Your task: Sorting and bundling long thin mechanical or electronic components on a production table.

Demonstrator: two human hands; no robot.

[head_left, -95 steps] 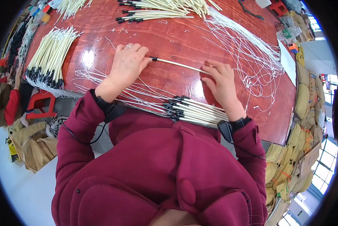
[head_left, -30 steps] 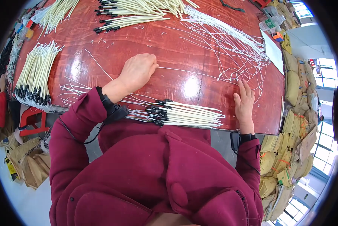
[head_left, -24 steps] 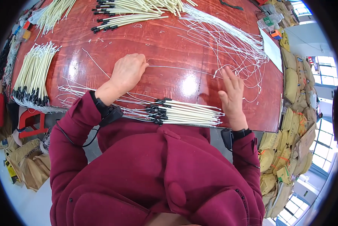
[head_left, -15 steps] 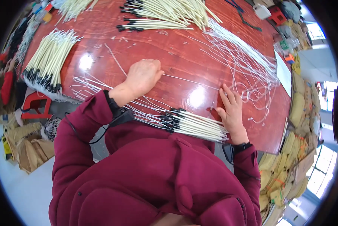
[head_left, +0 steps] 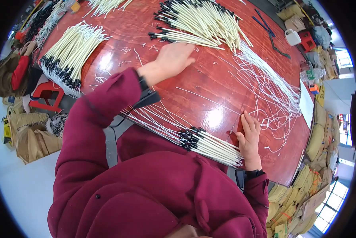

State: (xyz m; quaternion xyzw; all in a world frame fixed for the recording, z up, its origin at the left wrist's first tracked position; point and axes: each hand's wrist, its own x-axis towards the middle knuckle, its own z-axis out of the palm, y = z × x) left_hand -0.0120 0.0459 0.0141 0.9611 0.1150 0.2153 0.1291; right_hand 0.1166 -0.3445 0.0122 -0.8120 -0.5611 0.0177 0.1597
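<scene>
My left hand point(head_left: 172, 60) reaches over the table, thumb apart from the fingers, just below a pile of cream-coloured sticks with black ends point(head_left: 205, 23). I see nothing held in it. My right hand point(head_left: 249, 137) lies at the right with its fingers spread, its fingertips by the end of a single white cord point(head_left: 209, 100) stretched across the wood. Between that hand and my body, a row of similar sticks point(head_left: 217, 146) lies along the near edge. White cords point(head_left: 156, 117) trail leftward from their black ends.
The red wooden table point(head_left: 146, 95) carries another stick bundle point(head_left: 72, 53) at the left and loose white cords point(head_left: 269, 87) at the right. A white sheet point(head_left: 306, 104) lies at the right edge. A red stool point(head_left: 47, 96) stands left; sacks point(head_left: 312, 158) are stacked right.
My left hand has left the white cord and moved away from me, toward the far stick pile. My right hand keeps its place by the cord's other end. The view has shifted slightly.
</scene>
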